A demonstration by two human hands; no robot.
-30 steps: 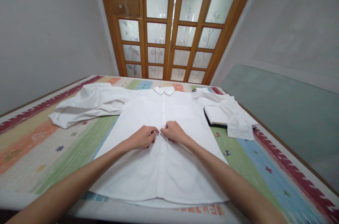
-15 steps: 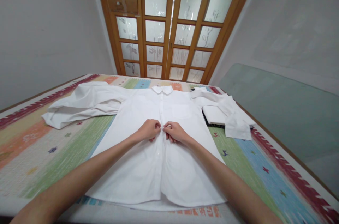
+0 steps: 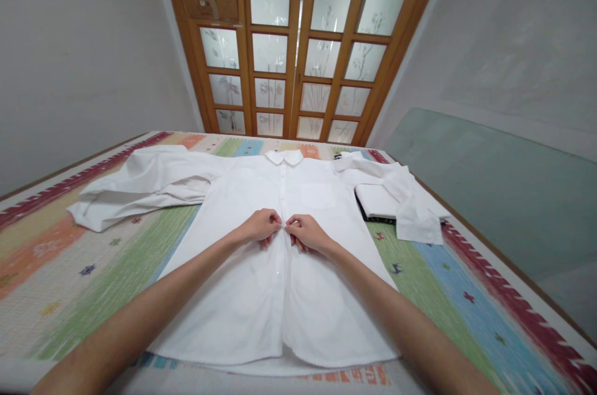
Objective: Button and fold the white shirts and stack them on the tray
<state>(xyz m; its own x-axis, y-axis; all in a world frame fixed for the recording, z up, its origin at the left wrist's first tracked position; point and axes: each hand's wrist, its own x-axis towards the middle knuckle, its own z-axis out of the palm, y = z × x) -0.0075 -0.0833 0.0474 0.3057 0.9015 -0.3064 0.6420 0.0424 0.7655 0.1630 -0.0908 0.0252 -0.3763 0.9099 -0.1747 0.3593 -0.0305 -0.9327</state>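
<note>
A white collared shirt (image 3: 233, 302) lies front side up, its collar at the far end and its sleeves spread to both sides. Over the middle of its front placket, my left hand (image 3: 263, 226) pinches the fabric edge from the left. My right hand (image 3: 305, 232) pinches the same spot from the right, the fingertips of both hands nearly touching. Whatever button sits between the fingers is too small and covered to make out. Below the hands the two front panels part slightly towards the hem.
A colourful striped cloth (image 3: 116, 286) covers the table under the shirt. Beneath the right sleeve lies a folded white and black item (image 3: 375, 202). A pale green glass panel (image 3: 494, 190) leans by the right wall, and wooden glazed doors (image 3: 298, 34) stand beyond the table.
Both hands stay at the same place on the placket with only slight finger movement. The whole view has shifted a little.
</note>
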